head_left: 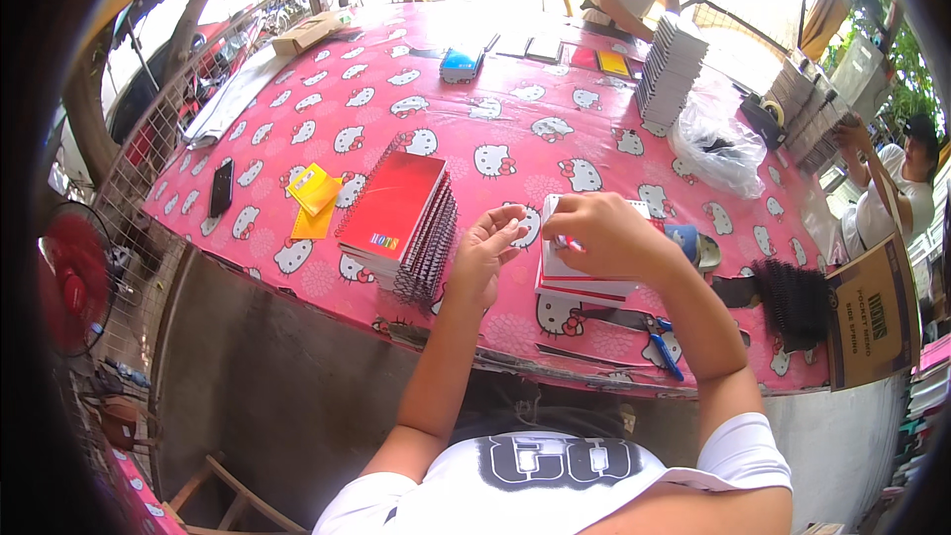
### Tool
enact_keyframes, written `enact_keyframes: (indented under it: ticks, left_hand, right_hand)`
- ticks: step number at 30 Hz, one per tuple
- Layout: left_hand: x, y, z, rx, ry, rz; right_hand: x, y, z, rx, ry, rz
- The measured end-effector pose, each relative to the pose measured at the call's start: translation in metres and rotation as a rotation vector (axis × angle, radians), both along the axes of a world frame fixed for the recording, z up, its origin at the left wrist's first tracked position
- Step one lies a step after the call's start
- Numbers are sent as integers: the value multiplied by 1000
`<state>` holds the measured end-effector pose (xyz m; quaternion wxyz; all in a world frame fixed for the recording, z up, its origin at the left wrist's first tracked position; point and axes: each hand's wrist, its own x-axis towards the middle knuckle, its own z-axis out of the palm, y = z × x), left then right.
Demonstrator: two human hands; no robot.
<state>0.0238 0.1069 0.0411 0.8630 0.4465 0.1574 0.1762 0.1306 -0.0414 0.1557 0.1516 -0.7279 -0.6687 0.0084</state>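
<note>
My right hand is over a stack of white hole-punched pads with red edges, its fingers pinched together. Something small and reddish shows at the fingertips, too small to name. Just left of that stack, my left hand is raised with the palm turned inward and the fingers loosely curved and apart; nothing shows in it. Close by on the left stands a pile of red-covered spiral notebooks, their black coils facing right.
Yellow notepads and a phone lie left. To the right are a blue pen-like tool, black coils, a cardboard box and a plastic bag. A tall notebook stack stands farther back. Two other people are nearby.
</note>
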Motion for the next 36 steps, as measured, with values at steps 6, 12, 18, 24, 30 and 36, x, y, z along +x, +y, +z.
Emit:
enact_keyframes:
  ticks: [6,12,18,24,30,36]
  left_hand:
    - [-3,-3,-9,21,24,3]
    - [-4,-6,-8,20,30,-2]
    - [-6,-10,-1,92,-31,127]
    - [-11,-17,80,-132,-184,-288]
    - [25,-26,70,453,-208,-84]
    - [16,-29,75,913,-283,3]
  right_hand:
    - [7,-6,3,-41,123,60]
    - [6,-4,7,-72,177,58]
    - [15,-10,5,88,246,6]
    - [-7,-42,28,519,103,-278]
    - [-25,-59,8,658,81,-208]
    - [26,-82,-31,688,871,-384]
